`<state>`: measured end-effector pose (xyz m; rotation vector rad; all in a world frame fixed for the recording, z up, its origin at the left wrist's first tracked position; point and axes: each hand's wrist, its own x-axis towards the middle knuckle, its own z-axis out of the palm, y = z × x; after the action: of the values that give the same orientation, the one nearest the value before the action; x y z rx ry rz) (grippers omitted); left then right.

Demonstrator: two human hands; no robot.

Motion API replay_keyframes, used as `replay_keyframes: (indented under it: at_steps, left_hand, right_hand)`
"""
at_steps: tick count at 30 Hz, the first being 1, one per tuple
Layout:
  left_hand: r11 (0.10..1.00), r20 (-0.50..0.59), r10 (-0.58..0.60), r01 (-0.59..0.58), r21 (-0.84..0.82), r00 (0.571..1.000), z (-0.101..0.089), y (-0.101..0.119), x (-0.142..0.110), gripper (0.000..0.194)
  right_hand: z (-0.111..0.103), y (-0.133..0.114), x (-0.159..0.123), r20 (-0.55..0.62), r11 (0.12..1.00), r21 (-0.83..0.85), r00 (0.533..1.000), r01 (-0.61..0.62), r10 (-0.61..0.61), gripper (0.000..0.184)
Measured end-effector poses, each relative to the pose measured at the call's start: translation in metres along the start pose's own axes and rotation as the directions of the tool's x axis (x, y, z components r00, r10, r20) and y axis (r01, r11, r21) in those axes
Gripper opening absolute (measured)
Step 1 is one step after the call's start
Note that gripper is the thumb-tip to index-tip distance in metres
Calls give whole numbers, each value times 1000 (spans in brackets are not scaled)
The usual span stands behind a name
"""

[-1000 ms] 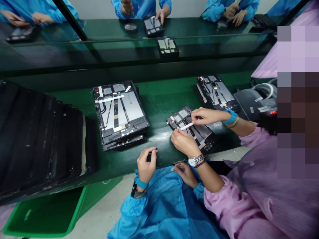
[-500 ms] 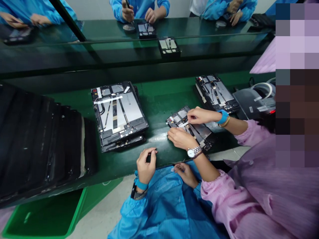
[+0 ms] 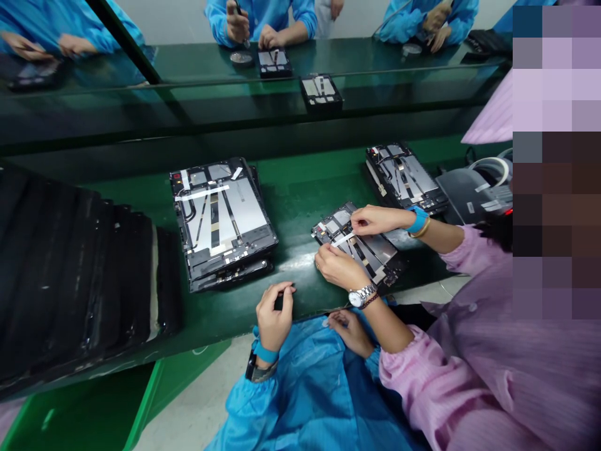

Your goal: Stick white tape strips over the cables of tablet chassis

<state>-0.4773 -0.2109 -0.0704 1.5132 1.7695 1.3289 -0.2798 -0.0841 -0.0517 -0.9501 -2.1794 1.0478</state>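
Note:
My left hand [image 3: 273, 318] rests against the near edge of the green bench [image 3: 300, 188], fingers curled round a small dark object [image 3: 280, 298]. My right hand [image 3: 350, 330] lies in my blue-gowned lap, fingers pinched on something tiny and pale that I cannot make out. A co-worker's forearm partly covers it. Just beyond, that co-worker in a pink gown holds a white strip [image 3: 344, 238] with both hands over an opened tablet [image 3: 359, 245]. A stack of opened tablets [image 3: 220, 219] lies ahead and left of my left hand.
A row of black trays [image 3: 79, 275] leans at the left. Another opened tablet [image 3: 404, 174] and a grey tape dispenser [image 3: 474, 191] sit at the right. A green bin [image 3: 141, 407] stands under the bench. People in blue gowns work at the far bench.
The co-worker's hands have shifted a little toward the tablet's near end with the white strip. My own hands have hardly moved.

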Motion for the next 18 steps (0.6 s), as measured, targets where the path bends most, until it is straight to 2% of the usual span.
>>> replay_keyframes:
  at_steps: [3,5,7,9,12,14,16,18]
  left_hand:
    - [1000,1,3,-3,5,1000,0,1,0,20]
    - [1000,1,1,-1,3,1000,0,1,0,20]
    - [1000,0,0,0,-3,1000,0,0,0,19]
    - [1000,-1,3,-3,-6,1000,1,-1,0,19]
    - [1000,-3,10,-10,-7,1000,1,-2,-1,18]
    - [1000,-3,13,-13,-6,1000,0,-3,-1,18]
    - [1000,0,10,-10,-2,1000,0,-3,-1,18]
    - [1000,1,6,-6,2,1000,0,-3,-1,19]
  right_hand:
    - [-3,2,-2,-49,958,277,995,-73,90,54]
    - [-4,1,-2,-66,851,508,979,-132,191,50]
    - [-5,-1,0,-44,662,729,953,-174,299,46]
    - [-5,-4,3,24,406,894,926,-188,376,42]
    - [-7,-9,8,146,25,985,895,-172,422,40]
    - [-9,-11,11,197,-133,979,882,-154,429,41]
    - [-12,-12,13,207,-194,972,884,-136,419,43]
    - [-14,-13,13,186,-185,975,906,-122,381,46]
